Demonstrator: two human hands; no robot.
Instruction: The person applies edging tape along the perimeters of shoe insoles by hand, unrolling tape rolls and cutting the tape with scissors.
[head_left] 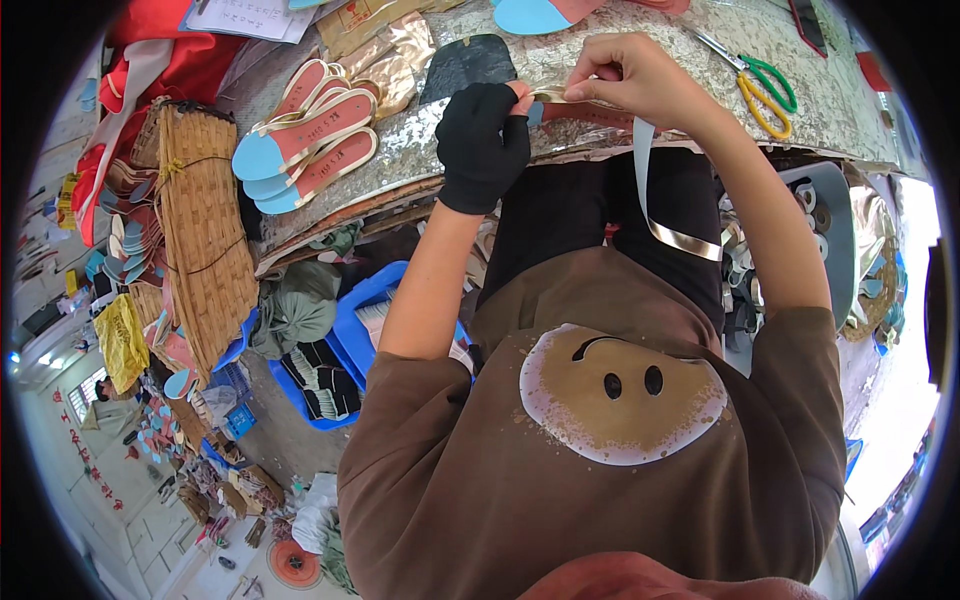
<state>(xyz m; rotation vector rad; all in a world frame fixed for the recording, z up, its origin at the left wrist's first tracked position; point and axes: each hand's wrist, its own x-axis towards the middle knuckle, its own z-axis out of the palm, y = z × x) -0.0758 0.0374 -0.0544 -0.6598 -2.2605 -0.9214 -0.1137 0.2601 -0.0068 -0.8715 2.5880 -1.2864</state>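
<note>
At the table's front edge, my two hands meet over a shoe insole [590,113] with a reddish face and a blue end. My left hand [484,148], in a black glove with bare fingertips, is closed in a pinch at the insole's blue end. Thumb and fingers of my bare right hand [632,82] pinch a thin gold edging strip [644,185] along the insole's rim. The strip's loose length, pale on one side and shiny gold on the other, hangs past the table edge over my lap. Both hands partly cover the insole.
Gold-edged insoles [330,125] lie piled left of my hands, beside a black sheet [468,66]. Scissors [766,92] with green and yellow handles rest at right on the worn table [400,165]. A woven basket [205,230], blue crates [355,325] and a grey bin [835,235] stand around.
</note>
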